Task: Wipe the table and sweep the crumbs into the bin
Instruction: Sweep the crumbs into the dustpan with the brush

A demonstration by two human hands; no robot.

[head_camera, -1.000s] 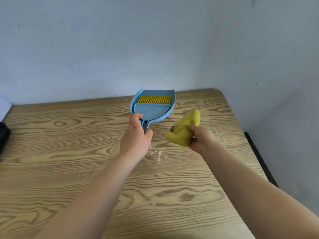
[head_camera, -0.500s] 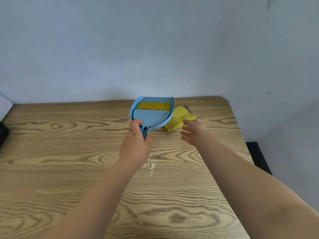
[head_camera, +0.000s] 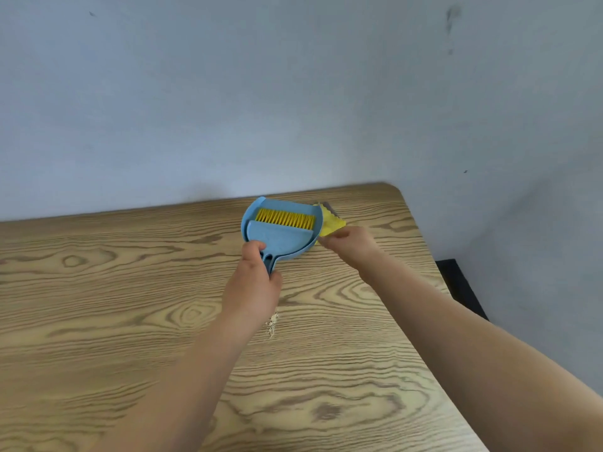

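Blue plastic makes up the dustpan (head_camera: 277, 238), which sits near the far edge of the wood-grain worktop (head_camera: 98, 305), close to the pale wall (head_camera: 293, 93). A matching blue brush (head_camera: 280, 234) is nested inside it, its yellow bristles (head_camera: 285, 219) lying in a row toward the pan's far side. The left hand (head_camera: 253, 288) grips the stacked handles of pan and brush, fingers (head_camera: 253, 248) curled over the top and thumb wrapped on the right side, with the forearm stretching back toward the lower left of the view. Whether the pan rests flat on the wood or is lifted slightly cannot be told. A yellow cloth (head_camera: 330, 225) lies on the worktop just right of the pan, partly tucked behind the pan's right rim, with a thin grey edge showing at its far corner. The right hand (head_camera: 350, 244) reaches in from the lower right and touches the near corner of the cloth; its fingers appear to pinch that corner, though motion blur makes the grip uncertain. A small pale pile of crumbs (head_camera: 272, 324) sits on the wood just beside the left wrist, well short of the pan. Off the worktop's right edge, a dark object (head_camera: 460, 288) shows on the floor below
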